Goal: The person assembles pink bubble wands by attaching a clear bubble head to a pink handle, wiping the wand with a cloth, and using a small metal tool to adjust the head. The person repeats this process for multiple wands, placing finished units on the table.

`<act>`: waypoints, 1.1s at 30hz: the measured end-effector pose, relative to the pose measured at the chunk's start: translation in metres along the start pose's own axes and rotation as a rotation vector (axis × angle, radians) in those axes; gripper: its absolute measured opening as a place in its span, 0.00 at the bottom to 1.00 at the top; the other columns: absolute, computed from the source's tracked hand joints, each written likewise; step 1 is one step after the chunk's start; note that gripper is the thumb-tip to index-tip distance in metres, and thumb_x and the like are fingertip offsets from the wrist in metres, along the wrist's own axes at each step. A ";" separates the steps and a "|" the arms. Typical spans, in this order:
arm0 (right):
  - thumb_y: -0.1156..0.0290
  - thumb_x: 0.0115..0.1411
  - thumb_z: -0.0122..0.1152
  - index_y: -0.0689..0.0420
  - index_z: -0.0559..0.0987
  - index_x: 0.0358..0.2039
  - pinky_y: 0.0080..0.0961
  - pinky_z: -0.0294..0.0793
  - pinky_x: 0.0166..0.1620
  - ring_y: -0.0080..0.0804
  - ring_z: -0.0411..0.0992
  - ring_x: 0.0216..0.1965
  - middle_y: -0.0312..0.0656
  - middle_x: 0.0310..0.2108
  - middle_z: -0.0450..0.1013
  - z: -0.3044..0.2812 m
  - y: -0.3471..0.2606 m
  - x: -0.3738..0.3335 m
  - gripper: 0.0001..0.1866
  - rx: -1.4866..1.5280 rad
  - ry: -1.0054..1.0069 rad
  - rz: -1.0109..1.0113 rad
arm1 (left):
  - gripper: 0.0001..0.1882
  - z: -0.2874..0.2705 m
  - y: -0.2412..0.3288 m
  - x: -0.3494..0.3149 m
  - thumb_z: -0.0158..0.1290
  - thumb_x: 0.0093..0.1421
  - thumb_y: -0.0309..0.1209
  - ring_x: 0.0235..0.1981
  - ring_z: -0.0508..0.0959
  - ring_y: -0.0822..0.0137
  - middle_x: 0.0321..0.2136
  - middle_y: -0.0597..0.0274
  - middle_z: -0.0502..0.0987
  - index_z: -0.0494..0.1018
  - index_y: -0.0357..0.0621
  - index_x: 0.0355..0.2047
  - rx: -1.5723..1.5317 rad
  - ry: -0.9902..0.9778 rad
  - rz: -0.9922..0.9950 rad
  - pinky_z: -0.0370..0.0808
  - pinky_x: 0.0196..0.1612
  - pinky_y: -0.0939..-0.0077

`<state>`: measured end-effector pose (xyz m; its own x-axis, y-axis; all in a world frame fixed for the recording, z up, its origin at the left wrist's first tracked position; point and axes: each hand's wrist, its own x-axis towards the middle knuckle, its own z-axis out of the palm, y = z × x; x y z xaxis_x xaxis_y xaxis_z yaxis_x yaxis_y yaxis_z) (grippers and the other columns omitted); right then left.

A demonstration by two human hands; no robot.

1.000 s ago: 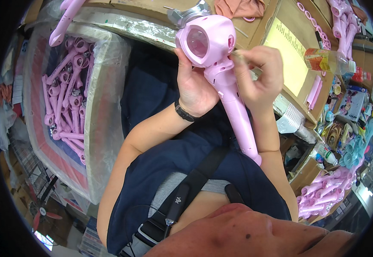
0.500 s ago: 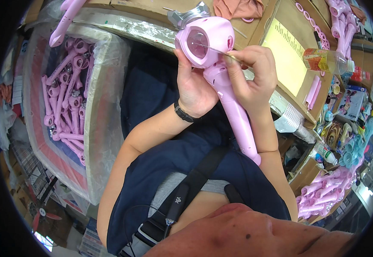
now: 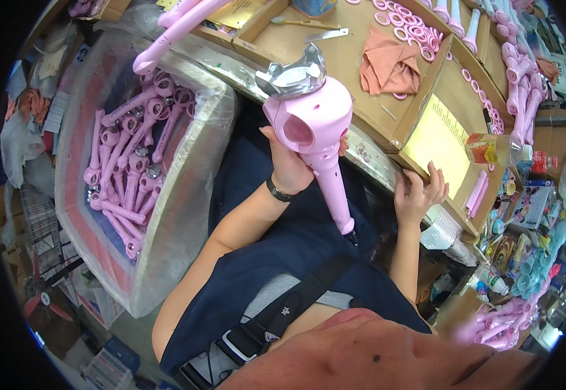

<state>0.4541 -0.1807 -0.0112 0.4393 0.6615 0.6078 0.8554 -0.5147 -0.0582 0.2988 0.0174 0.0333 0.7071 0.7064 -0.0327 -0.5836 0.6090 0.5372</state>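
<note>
A pink toy wand (image 3: 327,110) with a round hollow head and a silver crown-shaped top (image 3: 296,75) is held up in front of me, its handle slanting down toward my lap. My left hand (image 3: 289,168) is closed around it just below the head, the fingertips showing on the far side. An oval opening in the head faces me. Over the near edge of the workbench, beside a yellow printed sheet (image 3: 440,140), my right hand (image 3: 419,195) is held with its fingers apart and nothing visible in them.
A plastic-lined bin (image 3: 221,120) with several pink wands stands at the left. Another pink wand part (image 3: 172,42) juts over it. Cardboard trays on the bench hold an orange cloth (image 3: 388,65), pink rings (image 3: 416,29) and a small blade (image 3: 327,35). A bottle (image 3: 500,149) lies at the right.
My right hand has left the wand and moved right to the bench edge; the thin metal pick it held no longer shows. The wand has turned in my left hand, its crown now uppermost.
</note>
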 end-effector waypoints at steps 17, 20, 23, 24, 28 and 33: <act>0.69 0.59 0.49 0.57 0.75 0.41 0.44 0.59 0.55 0.46 0.65 0.51 0.48 0.44 0.71 0.017 -0.053 0.161 0.11 0.521 0.108 -0.080 | 0.53 -0.011 0.031 -0.019 0.32 0.49 0.76 0.31 0.74 0.62 0.34 0.55 0.72 0.58 0.37 0.55 0.172 0.039 0.232 0.72 0.35 0.68; 0.77 0.59 0.48 0.57 0.74 0.43 0.32 0.73 0.39 0.40 0.75 0.37 0.45 0.34 0.76 0.019 0.023 0.147 0.12 0.568 -0.174 0.303 | 0.48 -0.026 0.050 -0.020 0.31 0.54 0.72 0.33 0.75 0.63 0.35 0.54 0.73 0.61 0.36 0.52 0.263 0.150 0.320 0.72 0.37 0.70; 0.68 0.56 0.56 0.59 0.74 0.44 0.33 0.71 0.45 0.42 0.71 0.42 0.50 0.40 0.72 0.037 0.094 0.155 0.15 0.412 -0.339 0.240 | 0.43 -0.033 0.054 -0.017 0.32 0.58 0.68 0.37 0.75 0.62 0.38 0.53 0.74 0.62 0.39 0.52 0.257 0.216 0.292 0.73 0.41 0.67; 0.64 0.54 0.60 0.59 0.74 0.44 0.34 0.69 0.46 0.43 0.70 0.44 0.51 0.41 0.71 0.044 0.109 0.157 0.19 0.315 -0.453 0.253 | 0.43 -0.033 0.052 -0.017 0.32 0.58 0.68 0.37 0.75 0.61 0.38 0.52 0.74 0.62 0.39 0.53 0.255 0.191 0.255 0.73 0.41 0.67; 0.58 0.47 0.67 0.62 0.75 0.40 0.31 0.69 0.47 0.41 0.68 0.44 0.50 0.39 0.69 0.069 0.131 0.163 0.25 0.282 -0.710 0.280 | 0.43 -0.034 0.042 -0.020 0.37 0.56 0.67 0.41 0.75 0.59 0.42 0.52 0.73 0.60 0.39 0.54 0.248 0.156 0.186 0.72 0.46 0.64; 0.60 0.47 0.66 0.63 0.75 0.38 0.34 0.67 0.46 0.44 0.66 0.43 0.49 0.38 0.69 0.077 0.121 0.152 0.22 0.308 -0.587 0.237 | 0.43 -0.041 0.043 -0.023 0.38 0.57 0.66 0.43 0.74 0.60 0.43 0.53 0.72 0.60 0.39 0.55 0.264 0.183 0.191 0.71 0.48 0.64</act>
<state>0.6457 -0.1002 0.0135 0.6248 0.7803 0.0280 0.7190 -0.5610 -0.4102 0.2408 0.0424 0.0230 0.4980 0.8658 -0.0483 -0.5579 0.3625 0.7466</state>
